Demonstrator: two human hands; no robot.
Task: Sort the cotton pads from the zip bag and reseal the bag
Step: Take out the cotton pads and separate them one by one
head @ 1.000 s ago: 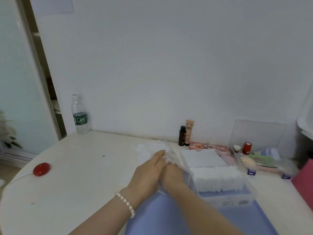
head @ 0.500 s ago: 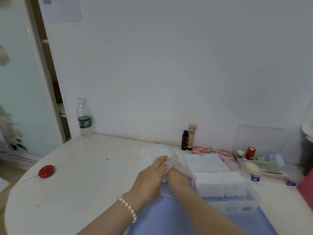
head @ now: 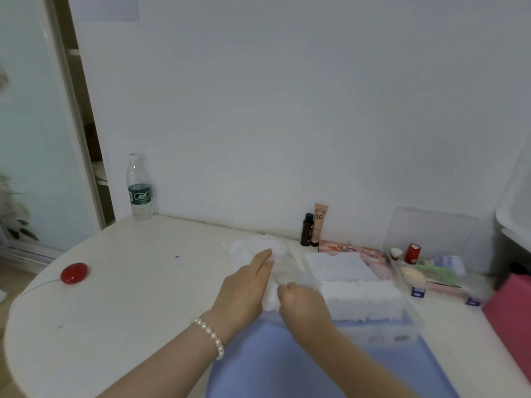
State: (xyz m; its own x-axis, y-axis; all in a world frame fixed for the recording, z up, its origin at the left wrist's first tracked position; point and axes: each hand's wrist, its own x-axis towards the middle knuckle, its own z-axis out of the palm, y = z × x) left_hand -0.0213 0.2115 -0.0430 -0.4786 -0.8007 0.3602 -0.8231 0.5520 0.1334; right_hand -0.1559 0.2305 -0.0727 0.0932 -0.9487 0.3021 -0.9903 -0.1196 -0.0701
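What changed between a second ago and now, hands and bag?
The right hand drew back toward the bag's near end and now curls on the zip bag edge there. The left hand stayed flat on the bag, fingers straight, pressing it down. Bag, cotton pads in the clear box and water bottle did not shift; only the camera moved.

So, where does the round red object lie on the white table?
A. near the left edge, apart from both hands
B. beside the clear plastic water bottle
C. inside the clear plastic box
A: the round red object lies alone near the white table's left edge.
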